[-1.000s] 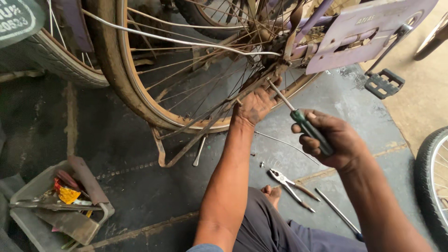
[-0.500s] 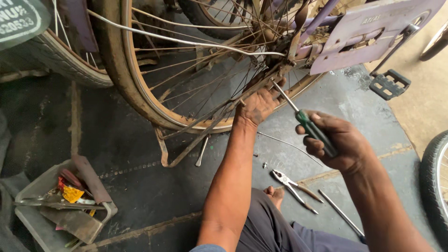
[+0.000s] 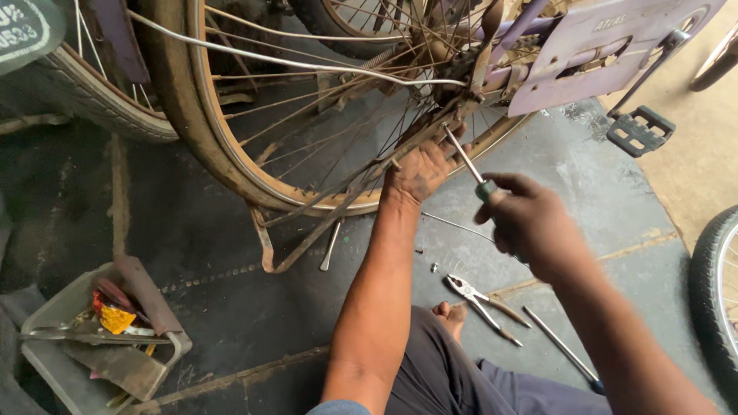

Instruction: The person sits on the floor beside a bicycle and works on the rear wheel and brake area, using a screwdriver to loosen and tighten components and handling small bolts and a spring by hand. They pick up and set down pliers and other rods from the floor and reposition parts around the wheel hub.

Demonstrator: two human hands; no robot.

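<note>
rusty metal wheel rim (image 3: 231,165), shiny steel screwdriver shaft (image 3: 463,157), possibly plastic handle

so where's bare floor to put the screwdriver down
Bare floor between the tool tray and the left forearm, and right of the pliers toward the pedal. Crowded around the pliers, small bits and rod.

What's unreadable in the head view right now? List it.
- Screwdriver tip: lost among the spokes and frame near the hub; the fastener it meets cannot be seen.
- Screwdriver handle: mostly covered by the right hand.
- Left hand fingers: tucked behind the frame stay, grip unclear.
- Small parts on the floor: too small to identify.
- Tool tray: cut by the bottom edge, contents jumbled.
</note>
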